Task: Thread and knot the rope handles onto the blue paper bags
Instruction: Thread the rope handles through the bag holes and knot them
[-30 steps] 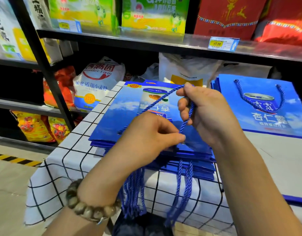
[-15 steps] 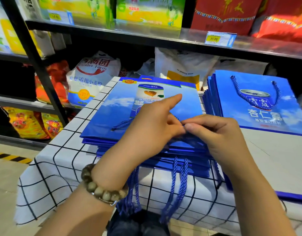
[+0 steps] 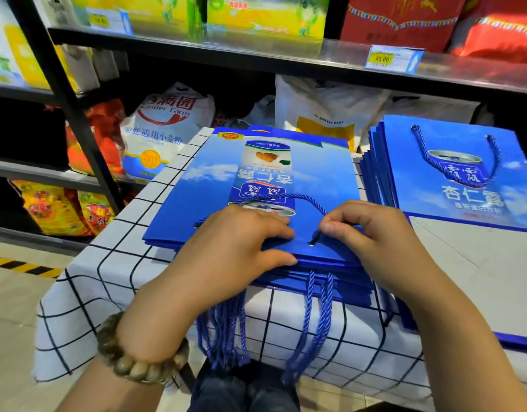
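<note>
blue bag (image 3: 196,197) flat | left hand (image 3: 226,251) presses it | right hand (image 3: 372,233) pinches rope (image 3: 300,198)

Checked tablecloth (image 3: 87,281), flour sack (image 3: 164,129), price tag (image 3: 393,58)

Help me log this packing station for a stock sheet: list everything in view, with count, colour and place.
top bag: one, blue, on the middle stack
middle stack: several bags, blue, on the tablecloth
rope handle: one, blue, arcs over the top bag
loose ropes: many, blue, hanging over the tablecloth's near edge
right stack: several bags, blue, top one has a fitted handle
tablecloth: one, white with black grid, under the middle stack
flour sack: one, white, in the shelving behind
price tag: one, white and yellow, upper shelf edge
bracelet: one, brown beads, left wrist
left hand: one, presses flat on the top bag
right hand: one, pinches the rope handle's end at the hole
</note>
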### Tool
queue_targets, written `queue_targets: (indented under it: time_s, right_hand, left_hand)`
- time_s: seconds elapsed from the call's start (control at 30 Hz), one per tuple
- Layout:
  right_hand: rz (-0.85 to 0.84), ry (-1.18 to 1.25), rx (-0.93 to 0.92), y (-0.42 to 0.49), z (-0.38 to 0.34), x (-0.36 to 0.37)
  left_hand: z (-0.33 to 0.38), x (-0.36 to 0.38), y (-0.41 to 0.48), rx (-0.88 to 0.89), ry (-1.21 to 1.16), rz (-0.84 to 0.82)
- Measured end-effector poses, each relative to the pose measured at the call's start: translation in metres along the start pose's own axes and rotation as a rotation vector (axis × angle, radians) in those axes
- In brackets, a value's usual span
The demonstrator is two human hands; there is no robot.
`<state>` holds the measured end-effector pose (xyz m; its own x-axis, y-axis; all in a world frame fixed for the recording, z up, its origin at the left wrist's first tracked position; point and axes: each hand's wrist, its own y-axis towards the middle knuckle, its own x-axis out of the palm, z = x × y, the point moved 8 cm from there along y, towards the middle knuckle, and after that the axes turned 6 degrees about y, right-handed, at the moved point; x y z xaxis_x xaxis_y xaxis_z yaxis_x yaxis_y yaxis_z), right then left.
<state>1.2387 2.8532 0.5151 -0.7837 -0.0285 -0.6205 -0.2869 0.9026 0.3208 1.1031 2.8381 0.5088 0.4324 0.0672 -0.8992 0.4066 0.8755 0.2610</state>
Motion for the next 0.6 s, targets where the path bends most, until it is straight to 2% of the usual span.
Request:
queue_targets:
  time_s: [0.17,0.33,0.5,0.6]
  right_hand:
    - [-0.086,-0.128,0.006,0.006,-0.003,0.004]
    - [-0.184,-0.175,-0.012,0.008,-0.006,0.015]
    - [-0.329,0.095,0.064,-0.008,-0.004,0.018]
    - [-0.338,-0.082,0.028,-0.011,0.002,0.018]
  left_hand:
    - [0.004,-0.007,0.000,0.013,-0.056,0.062]
    - [0.010,-0.020,0.003,0.057,0.119,0.199]
    - [0.007,-0.028,0.003,-0.063,0.181,0.224]
    - [0.013,-0.031,-0.003,-0.080,0.135,0.350]
